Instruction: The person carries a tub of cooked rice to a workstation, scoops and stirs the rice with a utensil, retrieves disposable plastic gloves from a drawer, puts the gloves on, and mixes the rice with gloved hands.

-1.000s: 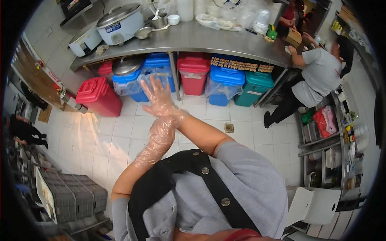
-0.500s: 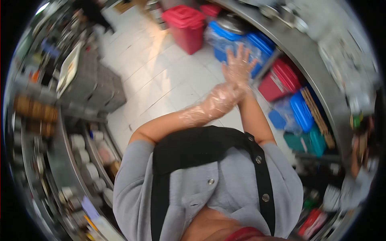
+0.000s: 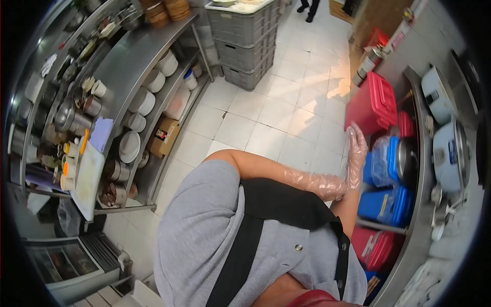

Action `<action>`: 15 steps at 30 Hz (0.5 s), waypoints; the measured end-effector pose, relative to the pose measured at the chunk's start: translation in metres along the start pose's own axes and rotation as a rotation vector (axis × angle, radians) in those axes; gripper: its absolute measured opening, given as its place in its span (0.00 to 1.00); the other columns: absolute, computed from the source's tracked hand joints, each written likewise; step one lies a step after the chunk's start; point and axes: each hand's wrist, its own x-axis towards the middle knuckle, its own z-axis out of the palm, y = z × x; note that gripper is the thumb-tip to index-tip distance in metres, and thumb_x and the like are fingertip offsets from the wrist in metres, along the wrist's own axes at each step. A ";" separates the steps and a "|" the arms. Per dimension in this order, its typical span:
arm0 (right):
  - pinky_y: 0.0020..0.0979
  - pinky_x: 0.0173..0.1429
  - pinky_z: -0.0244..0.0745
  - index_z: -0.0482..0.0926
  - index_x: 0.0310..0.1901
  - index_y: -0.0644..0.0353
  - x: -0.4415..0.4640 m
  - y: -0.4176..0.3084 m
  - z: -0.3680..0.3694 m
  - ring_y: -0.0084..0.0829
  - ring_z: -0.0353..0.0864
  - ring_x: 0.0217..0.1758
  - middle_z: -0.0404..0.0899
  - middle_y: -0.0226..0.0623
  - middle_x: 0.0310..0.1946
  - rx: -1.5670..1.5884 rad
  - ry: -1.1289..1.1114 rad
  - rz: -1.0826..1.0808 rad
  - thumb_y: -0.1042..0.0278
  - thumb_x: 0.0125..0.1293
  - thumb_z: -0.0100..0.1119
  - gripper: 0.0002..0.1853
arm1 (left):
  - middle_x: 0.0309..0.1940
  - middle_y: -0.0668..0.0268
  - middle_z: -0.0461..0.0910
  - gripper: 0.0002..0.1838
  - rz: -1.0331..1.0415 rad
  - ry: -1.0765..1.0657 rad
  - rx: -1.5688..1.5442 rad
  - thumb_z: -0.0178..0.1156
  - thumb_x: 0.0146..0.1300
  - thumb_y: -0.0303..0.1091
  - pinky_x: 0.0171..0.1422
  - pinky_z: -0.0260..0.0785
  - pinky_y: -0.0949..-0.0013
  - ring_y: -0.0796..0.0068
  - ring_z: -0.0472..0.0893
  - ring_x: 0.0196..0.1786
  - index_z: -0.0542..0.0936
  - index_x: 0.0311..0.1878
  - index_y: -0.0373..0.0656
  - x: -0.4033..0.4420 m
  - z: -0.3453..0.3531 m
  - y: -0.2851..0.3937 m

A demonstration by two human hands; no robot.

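Observation:
Both hands wear clear plastic gloves. My left hand reaches across from the left and is closed round my right wrist, near the cuff of that glove. Stretched forward, my right hand holds nothing; its fingers are extended and lie close together. Beyond its fingertips stands a red lidded bin, and just right of it is a blue bin with a plastic bag over it. Whether the fingers touch the red bin cannot be made out.
Steel shelving with bowls and containers runs along the left, holding a white cutting board. Stacked grey crates stand ahead. A steel counter with rice cookers is at right. A person's legs show at the top.
The view has swung left, bringing the left shelving and crates into sight. My left hand stays round my right wrist; my right hand's fingers have gone from spread to close together.

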 end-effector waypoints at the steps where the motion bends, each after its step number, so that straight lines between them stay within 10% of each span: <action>1: 0.31 0.58 0.69 0.70 0.57 0.66 0.016 0.000 0.016 0.34 0.76 0.51 0.75 0.42 0.52 -0.005 -0.030 -0.011 0.74 0.65 0.55 0.19 | 0.31 0.56 0.77 0.06 0.000 0.016 -0.022 0.53 0.57 0.25 0.41 0.70 0.56 0.52 0.77 0.35 0.75 0.38 0.41 -0.006 -0.017 -0.006; 8: 0.22 0.35 0.72 0.77 0.43 0.62 0.084 -0.039 0.131 0.18 0.73 0.28 0.76 0.28 0.26 0.411 -0.006 0.061 0.71 0.66 0.53 0.07 | 0.31 0.58 0.76 0.07 0.147 0.452 0.238 0.56 0.57 0.25 0.45 0.70 0.58 0.54 0.76 0.39 0.74 0.40 0.43 -0.064 -0.170 -0.043; 15: 0.20 0.24 0.57 0.77 0.32 0.59 0.121 -0.032 0.210 0.14 0.63 0.21 0.69 0.21 0.19 0.109 -0.244 0.061 0.63 0.68 0.53 0.10 | 0.33 0.61 0.78 0.04 -0.280 0.647 0.231 0.58 0.59 0.30 0.44 0.70 0.61 0.58 0.78 0.39 0.77 0.37 0.43 -0.129 -0.261 -0.106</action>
